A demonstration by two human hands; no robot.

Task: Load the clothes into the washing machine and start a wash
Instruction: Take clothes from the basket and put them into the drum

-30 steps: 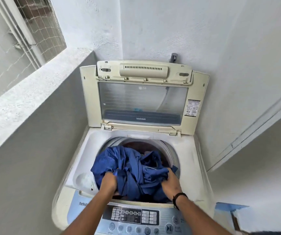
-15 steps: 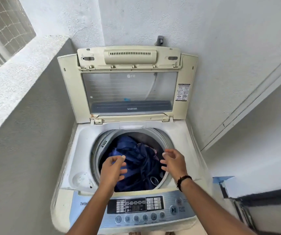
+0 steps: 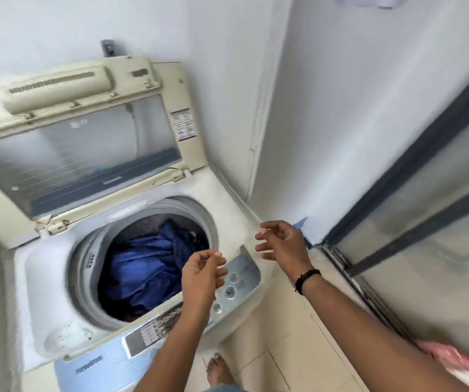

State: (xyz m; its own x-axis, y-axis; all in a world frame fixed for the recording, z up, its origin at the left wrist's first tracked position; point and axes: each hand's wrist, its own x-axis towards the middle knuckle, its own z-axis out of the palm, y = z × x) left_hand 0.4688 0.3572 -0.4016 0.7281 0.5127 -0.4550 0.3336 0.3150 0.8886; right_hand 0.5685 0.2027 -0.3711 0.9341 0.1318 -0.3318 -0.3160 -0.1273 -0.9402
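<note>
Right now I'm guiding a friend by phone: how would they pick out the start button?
Find the top-loading washing machine with its lid raised. Along its front edge runs a blue-grey control panel; at its right end sits a column of round buttons beside the left hand. The play-pause button is the biggest of them.
</note>
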